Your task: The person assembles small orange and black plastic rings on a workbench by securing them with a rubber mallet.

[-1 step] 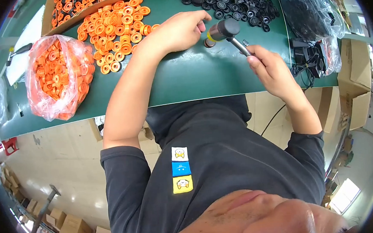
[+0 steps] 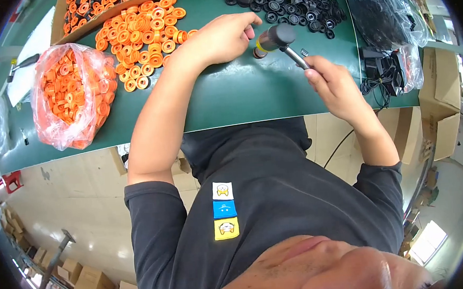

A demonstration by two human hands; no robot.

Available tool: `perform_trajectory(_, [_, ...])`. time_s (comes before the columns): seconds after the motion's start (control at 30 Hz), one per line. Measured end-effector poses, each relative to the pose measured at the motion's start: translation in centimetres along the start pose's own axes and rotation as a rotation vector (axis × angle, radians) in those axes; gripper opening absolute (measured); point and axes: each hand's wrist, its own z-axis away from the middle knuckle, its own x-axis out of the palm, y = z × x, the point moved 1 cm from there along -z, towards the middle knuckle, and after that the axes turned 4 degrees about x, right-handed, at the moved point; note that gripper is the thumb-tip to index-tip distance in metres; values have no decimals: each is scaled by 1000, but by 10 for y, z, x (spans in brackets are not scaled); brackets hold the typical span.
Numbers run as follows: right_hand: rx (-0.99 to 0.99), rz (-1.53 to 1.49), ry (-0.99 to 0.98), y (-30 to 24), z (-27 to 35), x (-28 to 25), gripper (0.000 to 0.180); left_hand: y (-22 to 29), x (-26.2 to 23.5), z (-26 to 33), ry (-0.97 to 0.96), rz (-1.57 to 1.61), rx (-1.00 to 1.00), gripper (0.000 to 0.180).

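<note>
My right hand [image 2: 339, 87] is closed around the metal handle of a mallet [image 2: 282, 35] with a black head and a yellowish, see-through band. The lower end of its head is at a small round orange-and-dark part [image 2: 259, 53] on the table; whether they touch is unclear. My left hand [image 2: 225, 40] is beside the mallet, index finger stretched out and the others partly curled, nothing visible in it. Left of that hand lies a heap of orange rings [image 2: 153, 26]. Black round caps [image 2: 281, 4] are spread beyond the fingertips.
On the green table [image 2: 228, 99], a clear plastic bag [image 2: 45, 128] of orange rings stands at left. Behind the heap is a cardboard box [image 2: 86, 30] of orange and black parts. Black plastic bags [image 2: 378, 13] and coiled cables [image 2: 380, 83] lie at right, near an open carton [image 2: 443, 95].
The mallet head has shifted very slightly down and to the left, along with my right hand. My left hand is in the same place.
</note>
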Motion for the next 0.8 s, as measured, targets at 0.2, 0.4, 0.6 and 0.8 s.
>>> perform_trajectory(0.2, [-28,28,12,16,-5,8,19,1,2,-2,3,14,-18,42])
perform_trajectory(0.4, [53,-119,49,-4,2,-13,19,-4,1,-3,-5,67,-29,47])
perform_trajectory(0.6, [-63,-9,38,6,-5,6,19,-3,1,-4,5,121,-92,50])
perform_trajectory(0.8, [-19,-49,-5,3,-3,6,18,-7,0,-4,-2,172,-102,51])
